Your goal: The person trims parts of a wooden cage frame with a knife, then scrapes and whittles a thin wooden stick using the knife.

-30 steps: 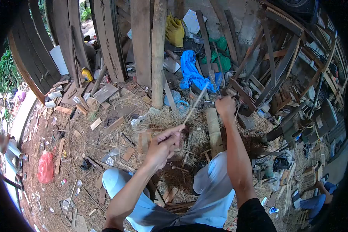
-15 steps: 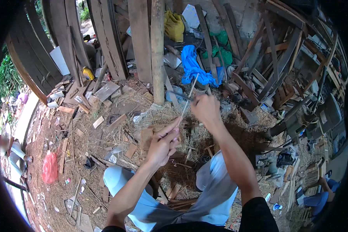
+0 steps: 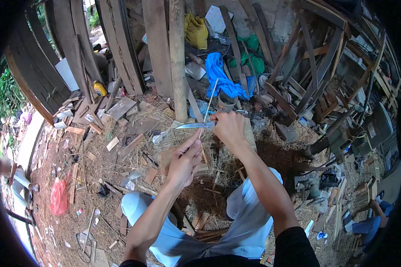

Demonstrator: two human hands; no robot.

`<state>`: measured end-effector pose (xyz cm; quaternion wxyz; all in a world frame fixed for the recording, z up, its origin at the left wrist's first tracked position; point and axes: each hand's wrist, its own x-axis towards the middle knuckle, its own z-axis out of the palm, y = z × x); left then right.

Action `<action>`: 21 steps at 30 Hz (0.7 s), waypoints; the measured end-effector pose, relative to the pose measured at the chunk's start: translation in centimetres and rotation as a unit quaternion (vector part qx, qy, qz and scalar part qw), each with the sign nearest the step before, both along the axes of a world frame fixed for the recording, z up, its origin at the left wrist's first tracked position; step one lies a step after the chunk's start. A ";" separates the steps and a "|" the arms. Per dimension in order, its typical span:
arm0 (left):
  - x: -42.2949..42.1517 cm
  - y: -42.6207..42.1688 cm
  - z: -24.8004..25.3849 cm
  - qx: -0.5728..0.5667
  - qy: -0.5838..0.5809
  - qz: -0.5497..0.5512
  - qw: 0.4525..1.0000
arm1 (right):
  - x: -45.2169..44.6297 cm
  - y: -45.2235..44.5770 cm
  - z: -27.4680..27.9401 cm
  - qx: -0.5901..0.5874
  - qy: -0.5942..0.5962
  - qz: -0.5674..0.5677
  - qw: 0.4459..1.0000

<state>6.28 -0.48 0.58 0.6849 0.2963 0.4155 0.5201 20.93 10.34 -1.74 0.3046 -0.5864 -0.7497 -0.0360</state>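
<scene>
My left hand (image 3: 186, 161) is closed around the lower part of a thin pale stick (image 3: 213, 95), which slants up and away from me. In my right hand (image 3: 229, 127) is a knife (image 3: 194, 125), its blade pointing left and lying across the stick just above my left fingers. Whether the edge bites into the wood I cannot tell. My right fingers wrap round the knife's handle and hide most of it. Both hands are above the space between my knees.
Wood scraps and straw litter the ground. A wooden post (image 3: 178, 62) stands ahead, with a blue plastic sheet (image 3: 223, 75) beyond it. A red plastic bag (image 3: 58, 197) lies at left. One person (image 3: 20, 178) is at the far left, another (image 3: 373, 220) at the lower right.
The knife has come down along the stick toward my left hand, and its blade now shows clearly. My left hand keeps its hold. The view has shifted slightly.
</scene>
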 end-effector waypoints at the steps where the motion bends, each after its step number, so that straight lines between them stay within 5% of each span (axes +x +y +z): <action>1: -0.1 -0.3 0.3 0.001 -0.001 0.002 1.000 | 0.3 1.0 -0.3 -0.020 -0.009 -0.053 0.998; 12: -0.3 -1.5 -0.5 -0.029 0.022 -0.087 0.996 | 6.6 5.1 -1.2 -0.069 -0.015 -0.213 0.974; 15: -0.4 -1.3 -0.6 -0.031 0.028 -0.092 0.995 | 8.3 5.8 -2.0 -0.074 0.085 -0.277 0.954; 17: -0.7 -0.8 -1.1 -0.029 0.023 -0.087 0.995 | 8.2 5.0 -1.7 -0.091 0.102 -0.259 0.956; 21: -0.9 0.1 -1.4 -0.021 -0.056 -0.064 0.996 | 2.4 -0.3 0.7 -0.077 0.112 -0.024 0.990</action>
